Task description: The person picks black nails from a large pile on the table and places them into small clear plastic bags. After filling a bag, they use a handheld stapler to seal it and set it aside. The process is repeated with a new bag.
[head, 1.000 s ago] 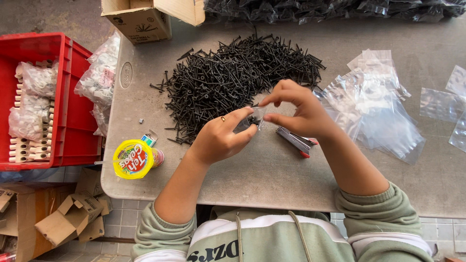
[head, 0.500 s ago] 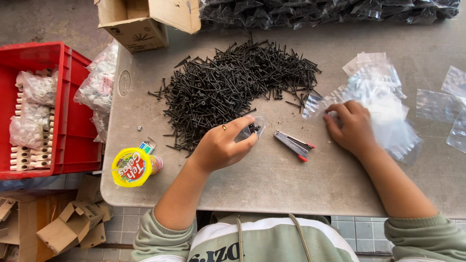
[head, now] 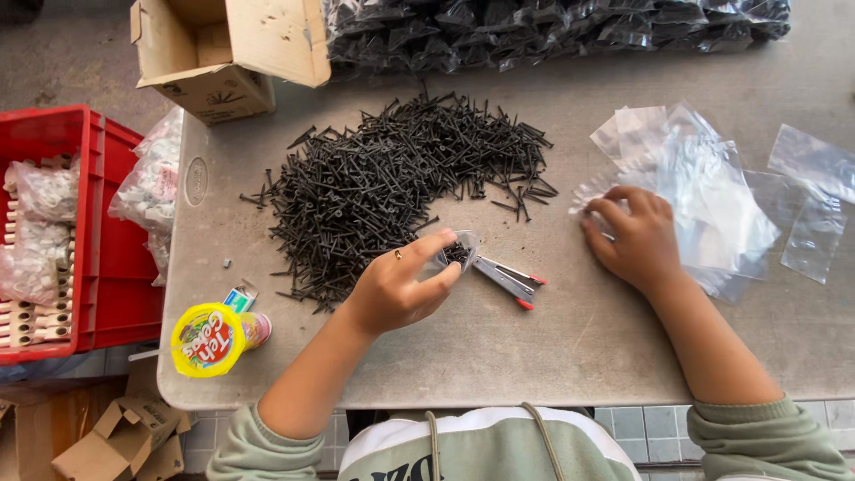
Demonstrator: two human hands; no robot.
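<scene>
Head view: stapler (head: 509, 278) points right, slightly downward.

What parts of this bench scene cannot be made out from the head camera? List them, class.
- Contents of the small clear bag: the left hand covers most of it.
- Right hand fingertips: blurred among the clear bags.
- Cardboard box interior: cut off by the top edge.
- Red crate: cut off at the left edge.

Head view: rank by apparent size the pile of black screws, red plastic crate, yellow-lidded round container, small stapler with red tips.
1. Pile of black screws, the widest spread.
2. Red plastic crate, cut off at the left edge, so its full size is unsure and it may rival the pile.
3. Yellow-lidded round container.
4. Small stapler with red tips, partly covered by the left hand.
</scene>
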